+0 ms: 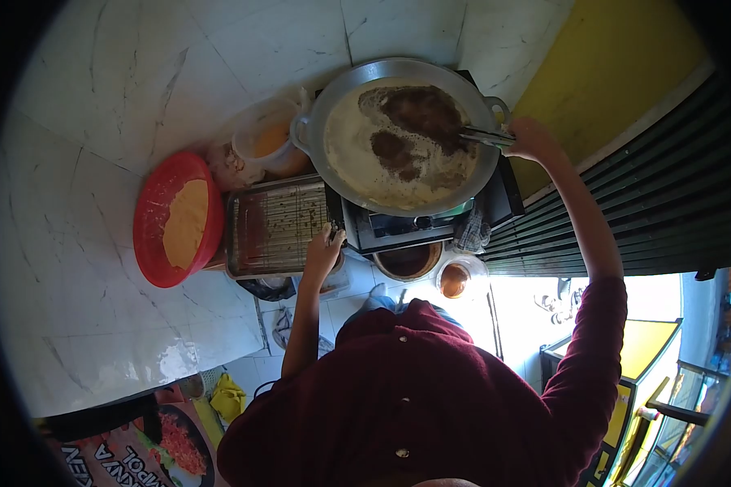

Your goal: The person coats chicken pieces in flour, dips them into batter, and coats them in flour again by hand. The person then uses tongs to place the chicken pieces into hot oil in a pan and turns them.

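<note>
A large two-handled metal wok (323,174) full of foaming, bubbling oil sits on a black stove (398,237). In my right hand (532,140), at the wok's right rim, are metal tongs (487,136) whose tips reach over the dark patch in the foam. Food under the foam cannot be made out. My left hand (325,247) is at the stove's left front corner, beside a metal tray with a wire rack (280,219). Its fingers are closed around something small and dark at that corner, which I cannot identify.
A red basin (144,235) with pale yellow flour-like powder stands left of the tray. Behind the tray is a clear tub (252,138) with orange contents. Containers (455,280) stand below the stove. A dark slatted shutter (593,211) rises at right.
</note>
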Demonstrator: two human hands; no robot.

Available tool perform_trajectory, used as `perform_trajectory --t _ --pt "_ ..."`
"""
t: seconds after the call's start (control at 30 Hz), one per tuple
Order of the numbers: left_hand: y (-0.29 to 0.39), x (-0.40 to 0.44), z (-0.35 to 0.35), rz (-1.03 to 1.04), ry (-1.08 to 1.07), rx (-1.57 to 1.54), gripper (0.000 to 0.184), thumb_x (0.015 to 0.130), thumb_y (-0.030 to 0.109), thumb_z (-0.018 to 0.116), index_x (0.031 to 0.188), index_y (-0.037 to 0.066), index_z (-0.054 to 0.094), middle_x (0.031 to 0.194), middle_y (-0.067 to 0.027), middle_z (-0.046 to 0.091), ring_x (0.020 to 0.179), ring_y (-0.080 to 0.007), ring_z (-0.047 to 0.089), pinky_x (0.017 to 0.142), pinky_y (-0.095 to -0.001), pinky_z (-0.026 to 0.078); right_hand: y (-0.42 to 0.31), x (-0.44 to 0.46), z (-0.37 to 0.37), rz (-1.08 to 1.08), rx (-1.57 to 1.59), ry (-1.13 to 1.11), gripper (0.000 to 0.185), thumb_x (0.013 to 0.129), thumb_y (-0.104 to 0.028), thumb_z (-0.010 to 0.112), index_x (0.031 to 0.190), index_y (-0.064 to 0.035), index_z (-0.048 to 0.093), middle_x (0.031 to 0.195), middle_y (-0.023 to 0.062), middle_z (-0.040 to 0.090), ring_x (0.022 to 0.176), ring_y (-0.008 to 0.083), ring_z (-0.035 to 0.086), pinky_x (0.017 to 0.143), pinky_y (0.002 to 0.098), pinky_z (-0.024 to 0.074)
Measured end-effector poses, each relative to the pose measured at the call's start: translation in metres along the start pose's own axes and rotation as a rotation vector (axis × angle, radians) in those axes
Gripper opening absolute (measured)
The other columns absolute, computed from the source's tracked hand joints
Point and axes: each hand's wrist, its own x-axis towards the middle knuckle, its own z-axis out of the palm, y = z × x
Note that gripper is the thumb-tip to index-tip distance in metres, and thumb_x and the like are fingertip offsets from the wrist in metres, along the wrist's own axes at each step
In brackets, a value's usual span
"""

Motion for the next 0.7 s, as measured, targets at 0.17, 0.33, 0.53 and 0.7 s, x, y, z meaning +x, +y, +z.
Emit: perform_trajectory --t 0.17,0.33,0.53,0.7 --pt "0.009 -0.004 -0.001 -0.014 0.006 -0.027 0.046 0.083 0.024 0.055 0.110 -0.012 0.047 0.103 -0.0248 0.057 0.100 -0.0266 0.055 0.082 -0.0301 0.041 0.002 -0.017 -0.008 -0.022 0.125 0.098 0.035 0.057 -0.026 0.070 0.082 -0.0023 0.062 0.085 0.0155 0.059 0.083 0.0306 0.057 0.074 0.0387 0.0449" --pt "0.038 -0.013 -0.006 -0.047 0.025 0.069 0.041 0.084 0.022 0.054 0.108 -0.011 0.048 0.095 -0.0190 0.059 0.090 -0.0207 0.057 0.076 -0.0277 0.043 0.013 -0.036 -0.011 0.031 0.198 0.128 0.039 0.059 -0.029 0.070 0.087 -0.0025 0.063 0.087 0.0171 0.059 0.086 0.0310 0.056 0.076 0.0382 0.0440" --pt "0.020 -0.007 -0.003 0.010 0.007 0.085 0.036 0.086 0.019 0.052 0.106 -0.011 0.048 0.091 -0.0142 0.060 0.085 -0.0153 0.058 0.074 -0.0248 0.043 0.017 -0.048 -0.015 0.071 0.215 0.148 0.046 0.060 -0.033 0.071 0.093 -0.0020 0.062 0.093 0.0188 0.058 0.092 0.0307 0.054 0.081 0.0363 0.0427" --pt "0.029 -0.010 -0.006 -0.014 -0.025 0.066 0.036 0.086 0.019 0.052 0.106 -0.010 0.048 0.092 -0.0142 0.060 0.086 -0.0153 0.058 0.074 -0.0249 0.043 0.041 -0.035 0.006 0.034 0.273 0.144 0.048 0.060 -0.033 0.071 0.094 -0.0009 0.062 0.098 0.0186 0.058 0.096 0.0302 0.053 0.083 0.0362 0.0417"
